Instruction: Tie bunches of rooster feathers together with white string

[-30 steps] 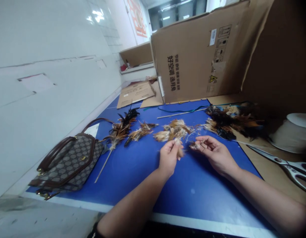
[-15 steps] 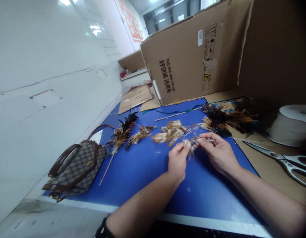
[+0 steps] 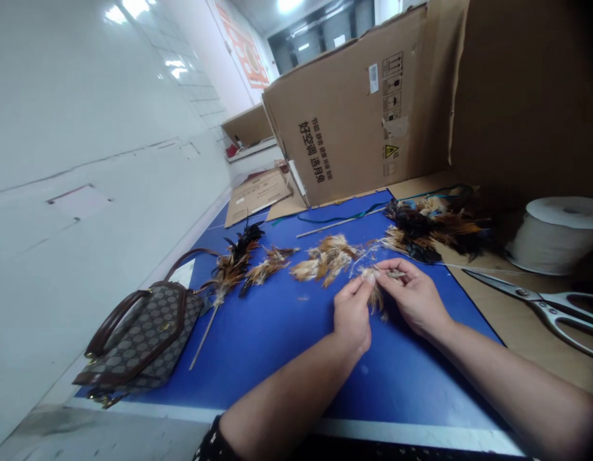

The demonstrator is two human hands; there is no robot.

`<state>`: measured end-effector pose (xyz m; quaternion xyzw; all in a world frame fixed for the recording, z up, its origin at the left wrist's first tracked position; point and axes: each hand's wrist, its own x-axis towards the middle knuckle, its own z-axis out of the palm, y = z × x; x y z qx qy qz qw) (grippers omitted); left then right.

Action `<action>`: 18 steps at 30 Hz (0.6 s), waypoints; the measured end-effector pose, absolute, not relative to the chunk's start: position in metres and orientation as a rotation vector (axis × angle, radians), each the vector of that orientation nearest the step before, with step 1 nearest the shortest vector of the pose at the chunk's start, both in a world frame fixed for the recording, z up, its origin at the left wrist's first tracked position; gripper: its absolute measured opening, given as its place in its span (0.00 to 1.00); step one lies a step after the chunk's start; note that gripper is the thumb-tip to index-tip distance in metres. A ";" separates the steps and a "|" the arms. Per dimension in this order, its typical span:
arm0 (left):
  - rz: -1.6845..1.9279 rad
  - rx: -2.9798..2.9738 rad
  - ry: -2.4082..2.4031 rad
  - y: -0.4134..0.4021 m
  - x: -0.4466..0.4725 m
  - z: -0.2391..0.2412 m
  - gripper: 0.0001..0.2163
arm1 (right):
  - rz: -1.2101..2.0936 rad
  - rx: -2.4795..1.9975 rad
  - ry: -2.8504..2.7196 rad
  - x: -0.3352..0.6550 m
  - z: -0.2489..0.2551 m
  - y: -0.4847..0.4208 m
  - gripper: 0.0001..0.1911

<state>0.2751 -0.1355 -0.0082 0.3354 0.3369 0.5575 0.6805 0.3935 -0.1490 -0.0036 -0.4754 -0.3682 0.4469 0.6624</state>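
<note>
My left hand (image 3: 353, 314) pinches a small tuft of tan and brown feathers (image 3: 376, 299), whose tips hang below the fingers. Against it, my right hand (image 3: 412, 294) is closed with thumb and fingertips together, and a thin pale piece, perhaps a stick end, pokes out between its fingers. The fingertips of both hands almost meet at the tuft. Just beyond them lie loose tan feathers (image 3: 328, 259) and a smaller brown feather bunch (image 3: 268, 267). A dark feather bunch on a thin stick (image 3: 236, 256) rests farther left. Fingers hide the exact grip point.
A patterned handbag (image 3: 147, 333) stands at the left edge of the blue table mat (image 3: 277, 346). To the right are a heap of dark feathers (image 3: 428, 227), a white spool (image 3: 556, 237) and open scissors (image 3: 549, 307). A large cardboard box (image 3: 349, 121) stands behind.
Both hands have come closer together, the left shifting slightly right. More of the feather tuft now hangs below the fingers. The view has shifted a little.
</note>
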 end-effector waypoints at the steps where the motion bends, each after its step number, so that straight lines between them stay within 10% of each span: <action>1: 1.239 0.722 0.762 -0.134 0.275 -0.008 0.19 | 1.012 -1.080 -0.832 0.394 -0.004 -0.148 0.27; 18: 1.178 0.591 0.795 -0.105 0.243 -0.010 0.16 | 1.225 -1.107 -0.955 0.390 -0.011 -0.146 0.27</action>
